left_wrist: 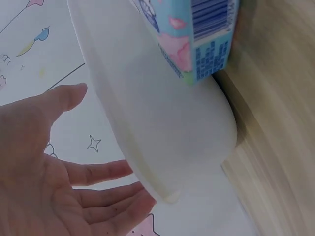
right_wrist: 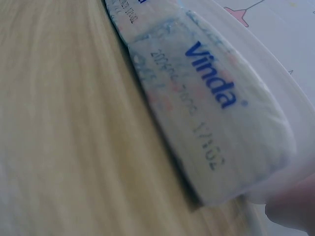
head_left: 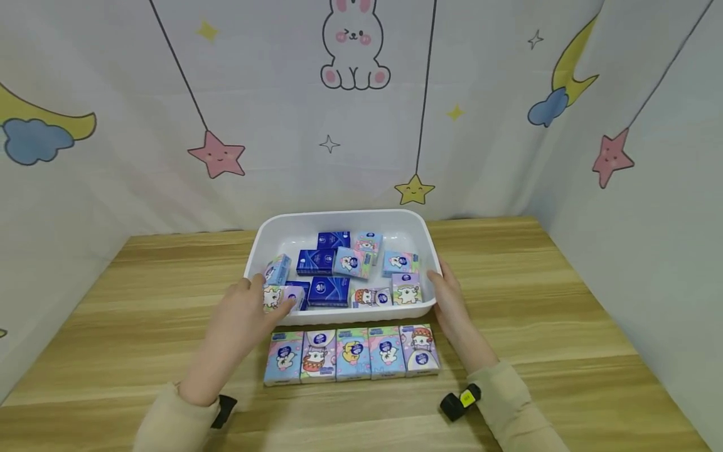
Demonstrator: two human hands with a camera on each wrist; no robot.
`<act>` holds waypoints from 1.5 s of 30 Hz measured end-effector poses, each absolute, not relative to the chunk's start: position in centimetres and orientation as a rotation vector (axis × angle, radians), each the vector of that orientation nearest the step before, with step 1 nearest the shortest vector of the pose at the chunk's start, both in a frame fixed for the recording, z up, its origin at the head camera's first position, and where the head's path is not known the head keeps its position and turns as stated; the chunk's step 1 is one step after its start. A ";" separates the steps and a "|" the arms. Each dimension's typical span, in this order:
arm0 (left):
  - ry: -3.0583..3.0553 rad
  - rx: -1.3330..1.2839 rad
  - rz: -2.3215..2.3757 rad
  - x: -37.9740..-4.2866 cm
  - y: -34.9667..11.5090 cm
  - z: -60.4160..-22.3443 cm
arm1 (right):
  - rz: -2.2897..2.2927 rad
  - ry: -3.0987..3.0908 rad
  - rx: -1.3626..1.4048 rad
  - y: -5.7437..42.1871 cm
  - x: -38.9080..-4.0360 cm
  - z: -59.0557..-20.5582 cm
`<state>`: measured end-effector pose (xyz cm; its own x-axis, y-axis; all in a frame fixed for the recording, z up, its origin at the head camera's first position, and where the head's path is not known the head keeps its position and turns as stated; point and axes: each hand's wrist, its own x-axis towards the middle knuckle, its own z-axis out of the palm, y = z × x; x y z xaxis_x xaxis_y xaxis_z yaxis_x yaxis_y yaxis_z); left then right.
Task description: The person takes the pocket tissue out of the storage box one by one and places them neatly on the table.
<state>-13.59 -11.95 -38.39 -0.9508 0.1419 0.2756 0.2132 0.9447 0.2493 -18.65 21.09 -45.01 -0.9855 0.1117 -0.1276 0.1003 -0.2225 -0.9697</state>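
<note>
White cloth curtain (head_left: 271,94) with cartoon prints, hung behind and at the sides. Below it, a wood-grain table (head_left: 542,326). On that, near the curtain, a white tub (head_left: 361,315) with rounded corners, plastic by the look; its long side faces the person, which I judge puts both ends within reach.

Beige sleeves (head_left: 503,395) on both arms. Hands well apart. Left hand (head_left: 240,314) spans the tub's near left corner, thumb out over the near edge, fingers loosely extended at the rim, nothing pinched; seems to steady rather than lift. Right hand (head_left: 452,307) grips the right wall, thumb at the rim, fingers outside; blurred in its own wrist view.

In the tub: dark-blue box-shaped packets (head_left: 329,292) and pastel cartoon-print packets (head_left: 353,262), at mixed angles, some overlapping; looks heaped, not arranged. Just in front, on the table, a row of five pastel packets (head_left: 353,353), flat, prints up, long edges together, along the tub's near wall; seems deliberate, perhaps to keep them in line. "Vinda" on the right-end one.

Smallest: black device (head_left: 453,407) with yellow label, by the right wrist.
</note>
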 end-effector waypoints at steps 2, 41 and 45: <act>-2.864 -0.232 -0.353 -13.7 -11.4 -38.4 | 2.438 -1.953 -0.262 21.1 -18.7 -45.1; -3.062 0.032 -0.297 -16.4 -9.9 -39.0 | 2.439 -1.938 -0.268 21.1 -18.8 -45.3; -3.029 0.006 -0.335 -16.2 -10.2 -39.0 | 2.439 -1.931 -0.275 21.1 -18.8 -45.2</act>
